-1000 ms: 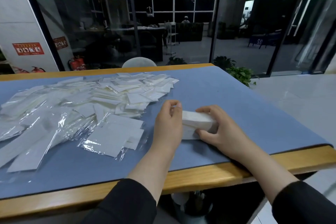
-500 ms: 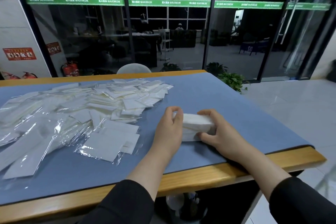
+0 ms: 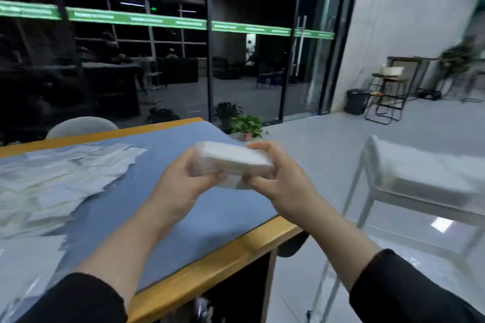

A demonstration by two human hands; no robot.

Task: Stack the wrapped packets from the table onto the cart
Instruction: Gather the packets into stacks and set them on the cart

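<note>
Far to the left of the fingers, a loose heap of wrapped packets [image 3: 60,178] lay spread over the blue mat [image 3: 168,207] on the table [image 3: 210,270], flat and overlapping, their clear wrap blurred. Behind the heap, past the table's far edge, the rounded back of a pale chair [image 3: 81,126] showed.

The left hand [image 3: 181,186] was raised above the mat, its fingers curled around the left end of a white stack of packets [image 3: 231,162], thumb toward the person. The stack was clear of the table, held between both hands and tilted so its right end sat a little lower. The right hand [image 3: 278,181] gripped the other end, fingers wrapped over the top far edge and thumb pressed beneath. Both sleeves were black.

Beyond the fingertips, near the table's far corner, a small potted plant [image 3: 248,126] stood on the floor by the glass wall. To the right of the right hand, well apart from the table, stood a white cart [image 3: 420,186] with a pale tray-like top; motion blur hid what it carried. Farther back on the right were a dark bin [image 3: 357,101] and black stools [image 3: 388,97].
</note>
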